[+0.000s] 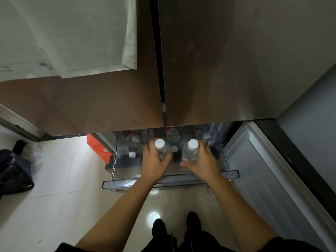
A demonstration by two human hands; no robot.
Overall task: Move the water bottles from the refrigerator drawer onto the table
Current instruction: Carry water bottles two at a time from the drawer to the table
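Dark sleeves and bare forearms reach down and forward, above a pair of black shoes on the pale floor. The left grip is wrapped around a clear, white-capped water bottle. The right grip holds a second bottle the same way. Both bottles are upright, side by side and apart, inside the pulled-out refrigerator drawer; I cannot tell whether they rest on its bottom. More capped bottles sit behind and to the left, with red labels showing at the back. Brown refrigerator doors rise above the drawer. An orange box sits left of it, and a black bag lies farther left.
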